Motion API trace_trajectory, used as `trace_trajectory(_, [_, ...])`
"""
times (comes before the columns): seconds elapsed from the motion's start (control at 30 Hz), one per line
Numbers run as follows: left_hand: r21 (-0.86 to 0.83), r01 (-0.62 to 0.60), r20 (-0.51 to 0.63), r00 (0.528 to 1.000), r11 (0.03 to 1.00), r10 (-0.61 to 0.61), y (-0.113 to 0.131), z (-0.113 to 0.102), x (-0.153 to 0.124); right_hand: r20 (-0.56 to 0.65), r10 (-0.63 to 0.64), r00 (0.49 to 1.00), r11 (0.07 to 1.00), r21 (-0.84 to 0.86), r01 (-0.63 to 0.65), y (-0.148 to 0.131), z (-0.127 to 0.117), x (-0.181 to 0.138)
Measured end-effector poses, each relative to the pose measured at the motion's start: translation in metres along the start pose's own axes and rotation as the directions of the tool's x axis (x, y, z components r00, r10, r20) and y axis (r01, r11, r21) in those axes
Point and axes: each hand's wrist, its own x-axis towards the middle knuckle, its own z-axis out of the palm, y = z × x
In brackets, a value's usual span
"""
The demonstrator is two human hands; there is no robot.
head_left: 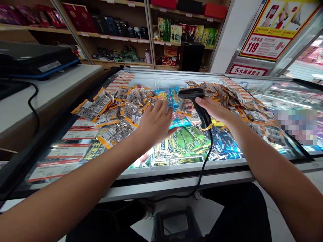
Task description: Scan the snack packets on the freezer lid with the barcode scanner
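My right hand [212, 106] grips a black barcode scanner [202, 111] by its handle, its head pointing left. By its fingertips, under the scanner's head, is a small clear packet with an orange edge [184, 108]; whether the fingers hold it I cannot tell. My left hand [156, 121] hovers palm down over the glass lid, fingers stretched out and thumb apart, with nothing visible in it. Close to it lies a pile of small orange-edged snack packets [135, 102]. Another pile of such packets [227, 97] spreads beyond my right hand.
Under the glass of the chest freezer [181, 173] are green ice-pop wrappers [189, 139]. The scanner's black cable [202, 168] hangs over the front edge. A black device [37, 60] stands on the left counter [75, 75]. Stocked shelves [116, 35] line the back. A stool [176, 223] stands below.
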Motion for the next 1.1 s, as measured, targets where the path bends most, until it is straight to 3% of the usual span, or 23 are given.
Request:
trace_trajectory(0.1, [-0.093, -0.294, 0.057, 0.952, 0.951, 0.3, 0.012, 0.001, -0.002, -0.04, -0.008, 0.999, 0.984, 0.179, 0.015, -0.001, 0.001, 0.001])
trace_trajectory(0.2, [-0.165, -0.383, 0.123, 0.906, 0.909, 0.404, 0.021, 0.004, -0.006, -0.06, 0.053, 0.997, 0.958, 0.284, -0.034, 0.001, 0.001, 0.005])
trace_trajectory(0.4, [-0.203, -0.384, 0.088, 0.909, 0.901, 0.408, 0.022, -0.001, -0.011, 0.087, 0.226, 0.97, 0.917, 0.317, -0.242, -0.01, -0.004, -0.006])
trace_trajectory(0.57, [-0.204, -0.368, 0.029, 0.924, 0.907, 0.381, 0.019, 0.005, -0.005, 0.098, 0.241, 0.966, 0.91, 0.323, -0.26, -0.025, -0.007, -0.019])
trace_trajectory(0.77, [-0.23, -0.29, 0.103, 0.942, 0.929, 0.32, 0.002, 0.025, 0.002, 0.143, 0.276, 0.951, 0.901, 0.305, -0.307, -0.028, -0.013, -0.023])
trace_trajectory(1.1, [-0.241, -0.196, 0.17, 0.956, 0.951, 0.24, -0.003, 0.027, 0.006, 0.215, 0.315, 0.925, 0.888, 0.276, -0.367, -0.031, -0.016, -0.03])
